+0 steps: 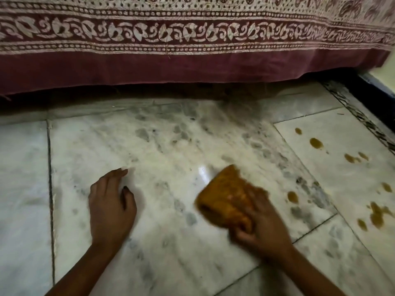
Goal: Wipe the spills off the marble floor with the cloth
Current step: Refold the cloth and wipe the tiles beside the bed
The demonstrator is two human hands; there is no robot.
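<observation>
Cloth (224, 195) orange-brown, bunched, blurred in right hand (259, 224); brown spills (316, 143) beside

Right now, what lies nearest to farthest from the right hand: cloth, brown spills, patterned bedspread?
1. Cloth, gripped in the right hand.
2. Brown spills, just to its right.
3. Patterned bedspread, hanging at the far side.

- A maroon-and-cream printed bedspread (192, 39) hangs well beyond the grip, spanning the view.
- A dark gap (106, 97) runs under its hem, beyond the grip.
- A dark skirting board (376, 85) sits far up-right of the grip, below a pale wall (387, 72).
</observation>
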